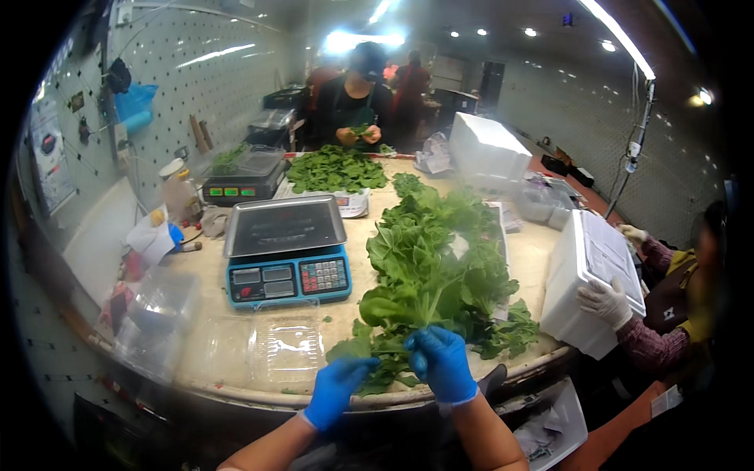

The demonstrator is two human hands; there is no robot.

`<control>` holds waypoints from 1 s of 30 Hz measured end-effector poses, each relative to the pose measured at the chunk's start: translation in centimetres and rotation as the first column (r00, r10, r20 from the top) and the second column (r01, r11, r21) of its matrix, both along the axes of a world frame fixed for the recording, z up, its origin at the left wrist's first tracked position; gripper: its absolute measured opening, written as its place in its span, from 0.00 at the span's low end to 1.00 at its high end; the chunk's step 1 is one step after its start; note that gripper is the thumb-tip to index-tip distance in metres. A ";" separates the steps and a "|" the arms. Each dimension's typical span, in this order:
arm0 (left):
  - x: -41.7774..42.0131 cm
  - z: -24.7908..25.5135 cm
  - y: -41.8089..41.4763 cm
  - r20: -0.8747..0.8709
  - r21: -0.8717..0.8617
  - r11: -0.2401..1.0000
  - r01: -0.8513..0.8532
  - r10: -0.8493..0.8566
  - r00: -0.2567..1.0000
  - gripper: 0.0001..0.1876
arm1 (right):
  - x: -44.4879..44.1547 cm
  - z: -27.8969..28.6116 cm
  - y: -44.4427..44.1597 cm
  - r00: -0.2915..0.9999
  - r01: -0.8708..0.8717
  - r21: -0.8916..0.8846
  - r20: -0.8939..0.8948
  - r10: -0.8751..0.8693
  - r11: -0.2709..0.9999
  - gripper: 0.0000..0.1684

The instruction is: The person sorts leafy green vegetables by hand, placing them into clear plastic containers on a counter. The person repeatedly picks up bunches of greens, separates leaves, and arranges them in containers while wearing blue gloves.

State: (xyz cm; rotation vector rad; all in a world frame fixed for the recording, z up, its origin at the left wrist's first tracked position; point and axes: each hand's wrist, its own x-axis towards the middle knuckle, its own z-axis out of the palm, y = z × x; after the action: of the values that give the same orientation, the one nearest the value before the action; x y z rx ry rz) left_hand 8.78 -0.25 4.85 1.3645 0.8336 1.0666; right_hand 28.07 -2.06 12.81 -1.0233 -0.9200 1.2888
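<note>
Both of my hands wear blue gloves at the near edge of the table. My right hand has its fingers closed on the stems of a leafy green sprig. Its leaves reach up and left over a large heap of leafy greens. My left hand is lower and to the left, its fingertips beside loose leaves; whether it pinches anything is hard to tell. An open clear plastic container lies left of my hands. Behind it stands a blue digital scale with a bare metal tray.
A second scale and another pile of greens are farther back. Across the table a person holds greens. At right, a gloved person holds a white foam box. Stacked clear containers stand left; a white bin sits below.
</note>
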 end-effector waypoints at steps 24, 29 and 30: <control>-2.8 -5.8 2.3 0.856 -0.072 0.799 0.596 -0.258 0.449 0.28 | -2.3 -8.2 0.8 0.951 -0.305 -0.221 -0.015 0.310 0.926 0.11; -2.7 -4.9 1.1 0.781 -0.261 0.835 0.484 -0.112 0.614 0.21 | -2.5 -8.0 0.5 0.963 -0.247 -0.214 0.056 0.265 0.945 0.10; -2.7 -4.7 1.1 0.758 -0.272 0.839 0.471 -0.115 0.642 0.21 | -2.6 -7.9 0.5 0.966 -0.232 -0.197 0.068 0.250 0.952 0.09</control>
State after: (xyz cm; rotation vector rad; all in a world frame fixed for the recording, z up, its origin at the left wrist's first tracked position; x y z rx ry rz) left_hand 6.03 0.84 0.16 0.5512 0.2028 0.9428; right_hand 25.51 -1.59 4.93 -1.1513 -1.0334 1.5671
